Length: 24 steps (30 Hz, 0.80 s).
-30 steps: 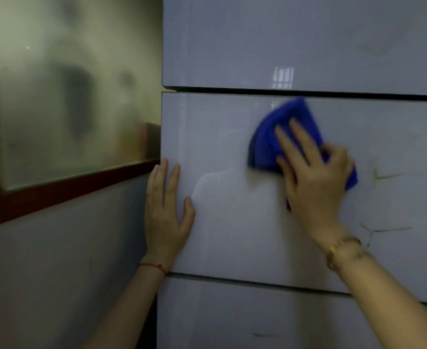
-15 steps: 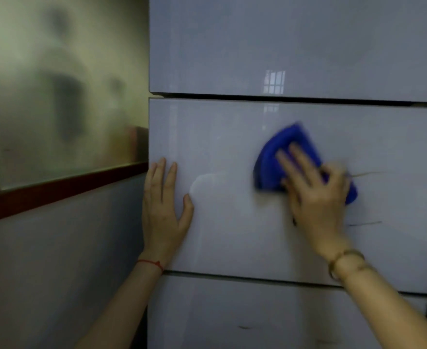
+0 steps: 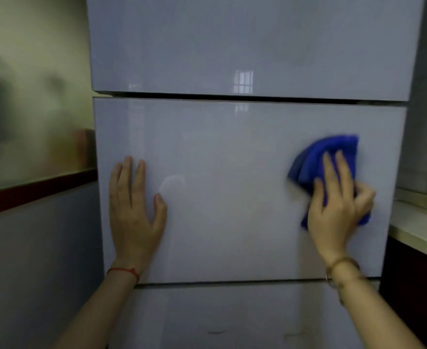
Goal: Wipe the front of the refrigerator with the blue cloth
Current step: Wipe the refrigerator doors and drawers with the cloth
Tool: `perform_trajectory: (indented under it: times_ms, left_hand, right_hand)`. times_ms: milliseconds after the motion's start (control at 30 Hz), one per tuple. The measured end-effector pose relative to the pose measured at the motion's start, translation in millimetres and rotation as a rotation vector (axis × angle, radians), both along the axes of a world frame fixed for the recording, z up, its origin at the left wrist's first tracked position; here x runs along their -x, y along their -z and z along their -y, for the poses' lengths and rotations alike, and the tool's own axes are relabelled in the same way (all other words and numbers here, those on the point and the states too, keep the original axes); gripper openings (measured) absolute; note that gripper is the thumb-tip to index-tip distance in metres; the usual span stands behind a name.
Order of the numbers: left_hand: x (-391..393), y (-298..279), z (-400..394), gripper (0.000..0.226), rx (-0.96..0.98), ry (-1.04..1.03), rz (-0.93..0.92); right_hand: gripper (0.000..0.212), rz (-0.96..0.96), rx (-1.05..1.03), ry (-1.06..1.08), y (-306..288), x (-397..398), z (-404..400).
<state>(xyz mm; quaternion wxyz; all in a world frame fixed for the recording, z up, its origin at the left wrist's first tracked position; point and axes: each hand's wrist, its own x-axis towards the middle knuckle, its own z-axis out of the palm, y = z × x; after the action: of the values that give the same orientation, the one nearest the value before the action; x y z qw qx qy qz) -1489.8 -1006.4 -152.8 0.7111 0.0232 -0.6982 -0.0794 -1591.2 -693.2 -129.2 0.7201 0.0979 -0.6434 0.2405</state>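
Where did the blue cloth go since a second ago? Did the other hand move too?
The right hand slid the blue cloth sideways to the right, from the middle of the refrigerator's middle door panel to near its right edge. The dark streaks seen there earlier no longer show. The left hand stayed flat against the panel's left side, and the cloth was never let go.

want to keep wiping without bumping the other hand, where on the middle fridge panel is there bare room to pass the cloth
The widest bare stretch on the middle panel runs between the left hand and the blue cloth under the right hand. The strip above both hands, below the upper seam, is also bare. It is tight right of the cloth, near the panel's edge and the counter.
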Motion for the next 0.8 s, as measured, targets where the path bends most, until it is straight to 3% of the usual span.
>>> perform_trajectory:
  times_ms: [67,100,233,300,367,500,567,733,800]
  left_hand:
    - [0,1,0,0.057,0.001,0.004,0.002]
    - [-1,1,0,0.057,0.003,0.006,-0.001]
    - [-1,2,0,0.058,0.0,0.001,-0.009]
    - [-1,1,1,0.058,0.003,-0.001,-0.011]
    - [-1,1,1,0.058,0.006,0.0,-0.014]
    - [0,2,-1,0.058,-0.001,-0.006,-0.012]
    - [0,2,-1,0.058,-0.001,-0.006,-0.01]
    - [-1,2,1,0.058,-0.003,-0.003,0.004]
    - [-1,1,2,0.058,0.001,0.001,0.002]
  right_hand:
    - [0.038,-0.003,0.113,0.005,-37,-1,14]
    - [0.039,-0.019,0.071,0.008,-37,-4,25]
    - [0.04,-0.017,-0.385,0.015,65,-13,50]
    - [0.039,-0.009,-0.494,0.04,96,-12,30]
    - [0.038,0.0,-0.408,0.036,77,-6,6]
    - [0.038,-0.006,0.058,0.002,-37,2,4]
    - [0.038,-0.016,0.097,0.01,-67,-4,34]
    - [0.04,-0.094,-0.474,0.018,22,-26,80]
    - [0.038,-0.106,-0.532,0.018,29,-25,61]
